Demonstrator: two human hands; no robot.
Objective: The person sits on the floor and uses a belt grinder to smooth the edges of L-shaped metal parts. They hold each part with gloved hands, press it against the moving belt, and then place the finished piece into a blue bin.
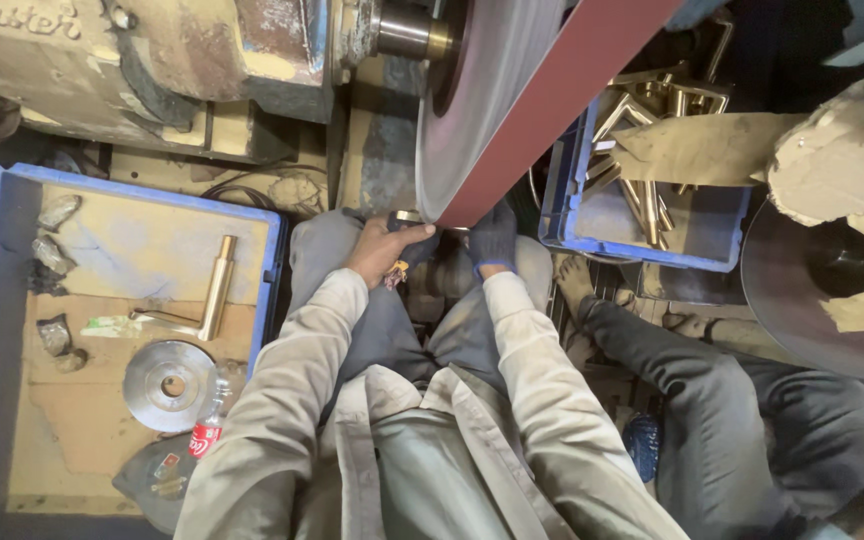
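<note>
Beside the smooth, matt maroon abrasive belt (552, 110) sits a blue plastic crate (642, 235) of glossy brass pieces (652, 100); the right hand (493, 238) wears a dark knitted cloth glove; the left hand (382, 252) is bare

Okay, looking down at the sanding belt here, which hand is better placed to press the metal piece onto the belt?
Probably the left hand: its bare fingers grip the small metal piece right at the sanding belt. The gloved right hand sits beside it, seemingly steadying.

Workpiece (407, 217) mostly hidden between hands, under belt (552, 100).
</note>
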